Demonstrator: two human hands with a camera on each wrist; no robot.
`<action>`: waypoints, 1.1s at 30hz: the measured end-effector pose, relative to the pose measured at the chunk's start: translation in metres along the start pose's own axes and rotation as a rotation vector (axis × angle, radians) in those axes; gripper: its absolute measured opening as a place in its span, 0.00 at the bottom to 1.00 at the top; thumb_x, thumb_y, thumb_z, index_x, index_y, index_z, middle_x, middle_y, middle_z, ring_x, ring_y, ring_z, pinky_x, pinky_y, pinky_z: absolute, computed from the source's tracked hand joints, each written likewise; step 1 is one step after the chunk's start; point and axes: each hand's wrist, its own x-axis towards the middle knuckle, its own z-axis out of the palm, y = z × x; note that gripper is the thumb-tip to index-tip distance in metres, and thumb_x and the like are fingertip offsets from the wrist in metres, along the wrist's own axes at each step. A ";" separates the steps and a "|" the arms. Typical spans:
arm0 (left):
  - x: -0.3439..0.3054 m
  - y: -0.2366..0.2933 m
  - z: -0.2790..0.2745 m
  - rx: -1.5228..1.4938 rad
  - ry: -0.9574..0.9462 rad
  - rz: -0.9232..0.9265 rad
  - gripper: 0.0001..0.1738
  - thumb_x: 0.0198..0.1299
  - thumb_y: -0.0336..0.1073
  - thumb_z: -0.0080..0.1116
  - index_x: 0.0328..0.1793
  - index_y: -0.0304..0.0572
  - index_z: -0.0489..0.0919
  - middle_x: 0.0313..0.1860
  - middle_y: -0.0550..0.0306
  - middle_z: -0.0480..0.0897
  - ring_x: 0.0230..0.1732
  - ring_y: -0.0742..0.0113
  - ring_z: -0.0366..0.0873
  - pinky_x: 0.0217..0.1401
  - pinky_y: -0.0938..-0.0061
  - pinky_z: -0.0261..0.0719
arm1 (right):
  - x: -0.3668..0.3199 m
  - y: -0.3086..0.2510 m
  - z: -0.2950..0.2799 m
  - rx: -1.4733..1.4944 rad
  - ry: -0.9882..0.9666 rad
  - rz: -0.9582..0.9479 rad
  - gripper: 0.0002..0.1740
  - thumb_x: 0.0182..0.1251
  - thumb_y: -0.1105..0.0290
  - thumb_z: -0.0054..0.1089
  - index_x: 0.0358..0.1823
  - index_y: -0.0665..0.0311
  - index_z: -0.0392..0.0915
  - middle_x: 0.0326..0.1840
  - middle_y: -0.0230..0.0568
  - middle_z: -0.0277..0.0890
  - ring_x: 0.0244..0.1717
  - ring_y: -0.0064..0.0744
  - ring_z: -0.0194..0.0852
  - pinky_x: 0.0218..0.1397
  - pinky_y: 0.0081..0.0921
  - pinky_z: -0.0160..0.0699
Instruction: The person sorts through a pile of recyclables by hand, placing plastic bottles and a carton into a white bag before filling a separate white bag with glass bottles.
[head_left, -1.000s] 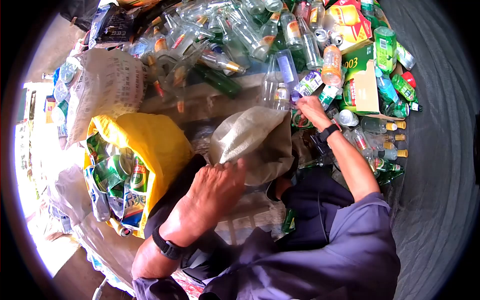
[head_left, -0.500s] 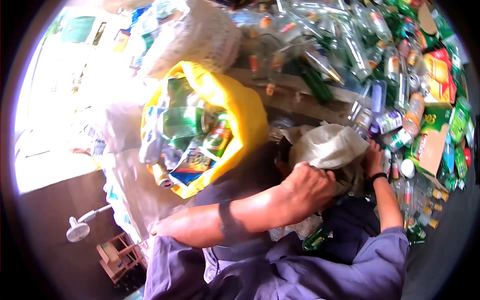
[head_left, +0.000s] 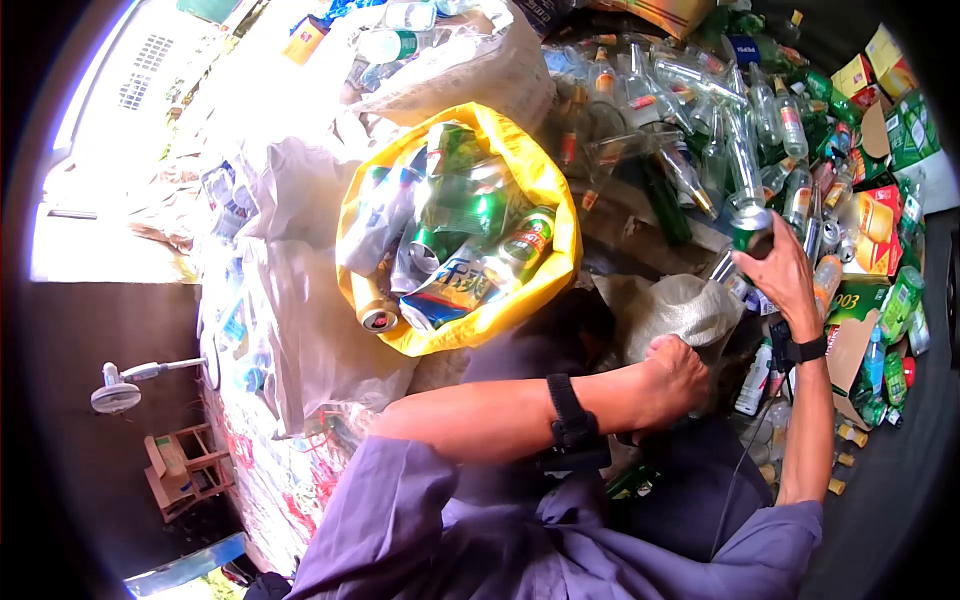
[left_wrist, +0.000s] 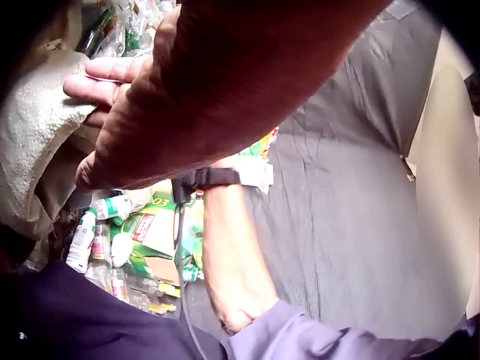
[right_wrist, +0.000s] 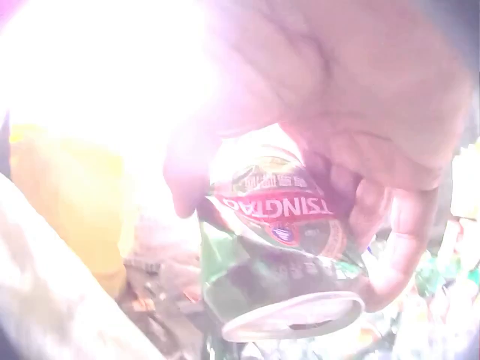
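Note:
My right hand [head_left: 785, 270] holds a green beer can [head_left: 750, 228] up over the heap, thumb on one side and fingers on the other. In the right wrist view the dented beer can [right_wrist: 281, 259] shows a red TSINGTAO label. With its fingers over the cloth edge, my left hand [head_left: 675, 380] grips a pale woven sack [head_left: 682, 305] in front of my lap. The left wrist view shows those fingers [left_wrist: 105, 86] on the sack [left_wrist: 34, 135]; its inside is mostly hidden. A yellow bag [head_left: 568, 230] full of crushed cans stands to the left of the sack.
Glass bottles [head_left: 740, 160] lie heaped at the back. A green carton [head_left: 855, 305] and plastic bottles [head_left: 903, 295] are on the right. White sacks [head_left: 320, 320] stand at the left, near a white fan [head_left: 115, 395]. One green bottle [head_left: 632, 482] lies by my legs.
The view has swung left. My right hand has come up from the bottles beside the sack with the green beer can in it. My left hand stays at the sack's edge.

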 end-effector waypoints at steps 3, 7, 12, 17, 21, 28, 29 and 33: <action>-0.001 0.007 0.007 0.001 0.053 0.021 0.26 0.23 0.55 0.81 0.26 0.46 0.88 0.29 0.60 0.88 0.33 0.68 0.86 0.25 0.67 0.70 | 0.011 -0.101 -0.022 0.168 -0.025 -0.269 0.35 0.50 0.56 0.76 0.58 0.65 0.74 0.52 0.51 0.80 0.53 0.55 0.79 0.55 0.40 0.80; -0.002 0.011 -0.010 0.003 -0.167 0.062 0.22 0.41 0.50 0.75 0.39 0.42 0.89 0.41 0.55 0.88 0.46 0.64 0.86 0.38 0.62 0.78 | 0.014 -0.204 -0.010 0.218 -0.096 -0.667 0.36 0.50 0.52 0.75 0.56 0.65 0.72 0.45 0.50 0.79 0.47 0.49 0.81 0.51 0.42 0.81; -0.007 0.010 -0.002 0.023 0.000 0.089 0.21 0.45 0.48 0.70 0.42 0.42 0.87 0.44 0.54 0.86 0.49 0.62 0.83 0.44 0.61 0.77 | 0.000 -0.284 0.038 0.166 -0.202 -0.793 0.40 0.49 0.49 0.76 0.56 0.69 0.70 0.45 0.50 0.76 0.50 0.50 0.78 0.49 0.44 0.80; -0.014 0.005 0.004 0.047 0.085 0.109 0.21 0.49 0.47 0.65 0.45 0.42 0.85 0.46 0.54 0.85 0.52 0.60 0.81 0.50 0.60 0.75 | -0.002 -0.293 0.077 0.030 -0.269 -0.745 0.38 0.49 0.57 0.79 0.57 0.66 0.68 0.48 0.49 0.75 0.51 0.48 0.78 0.52 0.44 0.81; -0.023 0.001 0.011 0.095 0.173 0.132 0.21 0.52 0.45 0.61 0.48 0.41 0.84 0.49 0.54 0.83 0.55 0.59 0.80 0.54 0.59 0.74 | 0.003 -0.267 0.073 0.096 -0.309 -0.742 0.34 0.53 0.53 0.76 0.51 0.69 0.72 0.49 0.49 0.76 0.55 0.48 0.77 0.53 0.46 0.80; -0.040 -0.001 0.030 0.279 0.408 0.163 0.20 0.58 0.43 0.55 0.53 0.41 0.82 0.52 0.53 0.81 0.59 0.57 0.77 0.62 0.57 0.72 | 0.011 -0.229 0.058 0.298 -0.271 -0.787 0.32 0.52 0.52 0.77 0.48 0.69 0.74 0.46 0.52 0.79 0.52 0.53 0.79 0.56 0.45 0.79; -0.041 -0.001 0.032 0.320 0.472 0.172 0.20 0.59 0.43 0.54 0.53 0.41 0.81 0.53 0.53 0.80 0.60 0.57 0.76 0.64 0.57 0.71 | 0.013 -0.226 0.056 0.334 -0.249 -0.822 0.32 0.52 0.53 0.77 0.48 0.69 0.75 0.46 0.52 0.79 0.52 0.53 0.79 0.56 0.44 0.79; -0.051 -0.003 0.032 0.437 0.681 0.189 0.20 0.62 0.42 0.50 0.56 0.40 0.80 0.55 0.52 0.79 0.62 0.55 0.74 0.68 0.56 0.70 | 0.024 -0.187 0.018 0.619 -0.193 -0.640 0.27 0.59 0.59 0.74 0.54 0.72 0.79 0.46 0.54 0.84 0.48 0.47 0.85 0.54 0.33 0.82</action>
